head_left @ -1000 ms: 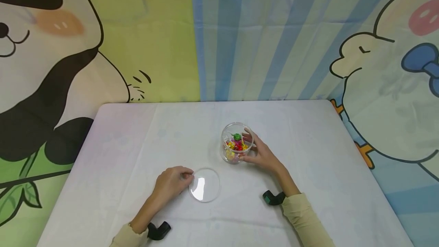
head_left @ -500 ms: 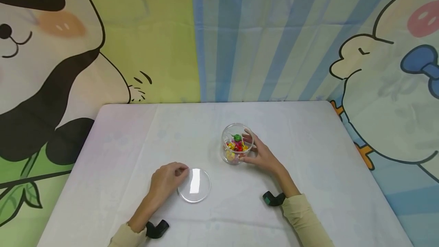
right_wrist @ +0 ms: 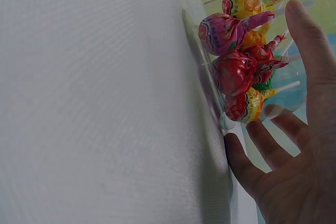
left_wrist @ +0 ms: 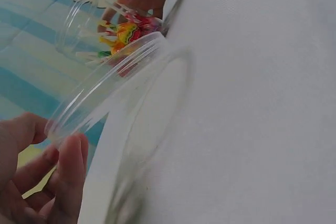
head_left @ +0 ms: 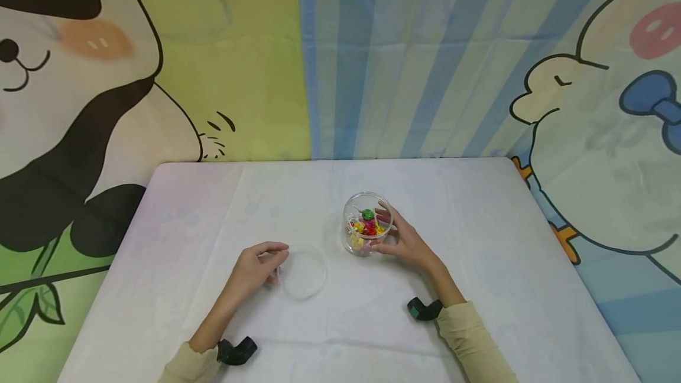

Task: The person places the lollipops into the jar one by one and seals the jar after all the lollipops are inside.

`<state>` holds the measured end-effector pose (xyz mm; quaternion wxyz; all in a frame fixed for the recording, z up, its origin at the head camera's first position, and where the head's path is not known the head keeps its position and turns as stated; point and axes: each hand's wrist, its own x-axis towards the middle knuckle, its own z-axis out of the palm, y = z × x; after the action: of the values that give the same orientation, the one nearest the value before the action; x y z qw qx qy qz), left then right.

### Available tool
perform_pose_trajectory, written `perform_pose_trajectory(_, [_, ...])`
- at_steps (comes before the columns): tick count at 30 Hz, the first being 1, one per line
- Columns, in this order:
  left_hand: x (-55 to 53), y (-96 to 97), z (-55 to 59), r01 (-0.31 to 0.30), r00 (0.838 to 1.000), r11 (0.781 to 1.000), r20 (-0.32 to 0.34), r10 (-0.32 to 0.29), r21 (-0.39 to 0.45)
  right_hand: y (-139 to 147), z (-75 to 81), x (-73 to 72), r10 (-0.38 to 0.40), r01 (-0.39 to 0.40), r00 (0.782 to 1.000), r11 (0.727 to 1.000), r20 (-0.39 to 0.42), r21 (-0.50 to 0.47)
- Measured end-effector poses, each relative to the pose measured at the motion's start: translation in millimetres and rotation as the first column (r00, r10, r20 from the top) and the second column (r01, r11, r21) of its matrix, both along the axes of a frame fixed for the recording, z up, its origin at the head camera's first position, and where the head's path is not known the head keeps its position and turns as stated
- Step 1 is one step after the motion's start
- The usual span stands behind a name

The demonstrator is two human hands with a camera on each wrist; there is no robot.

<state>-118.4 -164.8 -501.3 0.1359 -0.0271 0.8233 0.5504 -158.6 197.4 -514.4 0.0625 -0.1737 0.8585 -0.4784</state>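
My left hand (head_left: 256, 266) pinches a clear round plastic lid (head_left: 302, 273) by its edge, left of the middle of the table. In the left wrist view the lid (left_wrist: 105, 87) tilts over the white cloth, with a faint ring of it on the surface below. My right hand (head_left: 407, 240) grips the side of a clear plastic jar (head_left: 347, 240), which stands uncovered on the table. Inside lie several lollipops (right_wrist: 236, 74) in red, purple, yellow and orange wrappers, sticks pointing toward the mouth. A green-wrapped one (head_left: 367, 214) shows on top.
A white cloth covers the table (head_left: 479, 205). Behind it hangs a backdrop (head_left: 372, 64) with cartoon animals and stripes. Black wrist cameras sit on the left wrist (head_left: 236, 351) and the right wrist (head_left: 424, 308).
My left hand has drawn the lid to the left, away from the jar, then raised and tilted it. The right hand and the jar have stayed in place.
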Motion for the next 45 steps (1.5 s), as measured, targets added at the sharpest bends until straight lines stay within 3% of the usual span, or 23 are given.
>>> perform_pose_trajectory(3, [-9.3, 2.4, 5.8, -0.044, 0.999, 0.995, -0.007, 0.045, 0.086, 0, 0.8, -0.4, -0.003, 0.003, 1.000, 1.000, 0.008, 0.000])
perform_pose_trajectory(8, [-29.9, 15.2, 22.2, -0.105, 0.985, 0.971, -0.109, 0.131, 0.214, 2, 1.6, -1.0, 0.005, -0.004, 1.000, 1.000, 0.028, -0.018])
perform_pose_trajectory(11, [-39.5, 26.4, 30.4, -0.112, 0.971, 0.955, -0.172, 0.163, 0.274, 2, 1.8, -0.5, 0.010, -0.009, 0.999, 0.999, 0.032, -0.031])
perform_pose_trajectory(21, [-47.1, 49.5, 36.8, -0.106, 0.937, 0.917, -0.268, 0.222, 0.386, 1, 0.2, -0.3, 0.015, -0.015, 1.000, 1.000, -0.004, -0.012])
perform_pose_trajectory(29, [-48.8, 53.0, 38.1, -0.077, 0.933, 0.907, -0.291, 0.211, 0.413, 1, -0.3, -0.1, 0.012, -0.012, 1.000, 1.000, -0.001, -0.015])
perform_pose_trajectory(33, [-49.2, 53.7, 38.2, -0.056, 0.945, 0.909, -0.271, 0.181, 0.414, 1, 0.2, 0.3, 0.015, -0.015, 1.000, 1.000, -0.003, -0.010])
perform_pose_trajectory(38, [-48.1, 54.7, 35.4, 0.022, 0.959, 0.901, -0.265, 0.104, 0.434, 1, -0.3, 0.5, 0.013, -0.013, 1.000, 1.000, 0.002, -0.012])
perform_pose_trajectory(41, [-46.4, 56.3, 32.8, 0.053, 0.955, 0.902, -0.287, 0.080, 0.429, 1, -1.3, 0.6, 0.009, -0.009, 1.000, 1.000, 0.005, -0.007])
perform_pose_trajectory(45, [-45.0, 60.6, 32.0, 0.059, 0.935, 0.913, -0.342, 0.091, 0.403, 2, -2.5, -0.2, 0.008, -0.008, 1.000, 1.000, 0.000, -0.010])
